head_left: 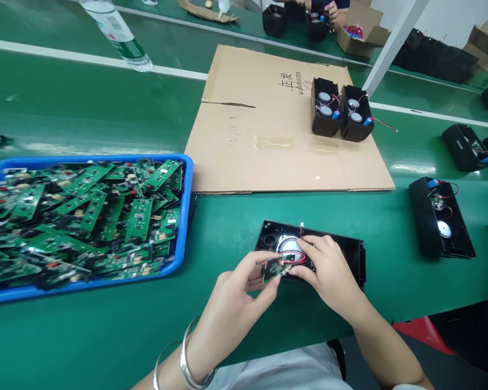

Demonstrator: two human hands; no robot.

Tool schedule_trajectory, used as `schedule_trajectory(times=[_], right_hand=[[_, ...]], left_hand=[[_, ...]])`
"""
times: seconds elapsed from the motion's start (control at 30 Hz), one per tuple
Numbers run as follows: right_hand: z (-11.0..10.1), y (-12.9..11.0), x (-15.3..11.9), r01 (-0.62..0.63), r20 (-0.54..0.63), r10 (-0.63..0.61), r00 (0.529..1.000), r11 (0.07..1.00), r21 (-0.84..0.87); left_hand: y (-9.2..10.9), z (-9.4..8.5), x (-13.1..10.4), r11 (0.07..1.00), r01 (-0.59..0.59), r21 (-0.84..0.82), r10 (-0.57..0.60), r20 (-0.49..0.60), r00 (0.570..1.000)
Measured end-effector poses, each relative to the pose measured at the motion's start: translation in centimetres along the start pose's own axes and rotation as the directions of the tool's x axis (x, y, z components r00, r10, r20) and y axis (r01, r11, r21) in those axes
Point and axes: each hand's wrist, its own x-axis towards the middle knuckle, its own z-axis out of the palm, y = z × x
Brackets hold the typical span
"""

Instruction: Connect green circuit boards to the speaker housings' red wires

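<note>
Wires [296, 255], mostly red, are being dealt with at a small circuit board [272, 268] above an open black housing [353, 257]; the step in hand is judged to be the handling of the board's leads. The board is pinched between thumb and fingers of the left hand [239, 292], beside a round silver speaker [285, 245] in the housing. The right hand [329, 271] is bent around the wires, though whether its grip is closed on them or they are only touched cannot be told. A steady board and light handling of the thin leads seem called for.

The housing is laid on a green worktop [228, 216]. At the left, a blue tray [187, 187] is heaped with boards. Beyond, two black casings [326, 124] are set on flattened cardboard [244, 157], and another casing [422, 227] is placed to the right. Across the room, black units are handled by a co-worker's hands [332, 11].
</note>
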Motion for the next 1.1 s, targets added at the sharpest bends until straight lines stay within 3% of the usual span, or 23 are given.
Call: schedule_trajectory(times=[0.1,0.2,0.27,0.43,0.73,0.97,1.1], right_hand=[[-0.2,0.6,-0.7,-0.091,-0.048,0.106,0.993,0.965,0.245],[-0.5,1.2,-1.7,-0.187,-0.121,0.271,0.955,0.866,0.464],[-0.6,1.3,-2.1,-0.144,-0.142,0.245,0.959,0.853,0.502],[-0.8,0.7,-2.0,0.096,-0.187,-0.028,0.982,0.925,0.366],[-0.1,0.4,-1.9,0.154,-0.199,-0.126,0.972,0.979,0.132],[0.3,0.3,-2.0,0.317,-0.273,-0.351,0.896,0.935,-0.162],[0.4,0.3,-2.1,0.331,-0.268,-0.390,0.881,0.912,-0.241]], left_hand=[[0.3,0.0,-0.1,0.999,-0.007,0.054,0.009,-0.029,1.000],[0.7,0.5,0.0,0.997,-0.002,0.079,0.004,-0.022,1.000],[0.8,0.9,0.2,0.998,0.020,0.058,-0.021,0.012,1.000],[0.7,1.6,0.7,0.996,0.028,0.088,-0.033,0.055,0.998],[1.2,1.6,1.0,0.992,-0.015,0.128,0.005,0.074,0.997],[1.2,1.5,1.7,0.997,0.008,0.075,-0.019,0.141,0.990],[1.3,1.5,2.1,0.995,0.009,0.096,-0.025,0.172,0.985]])
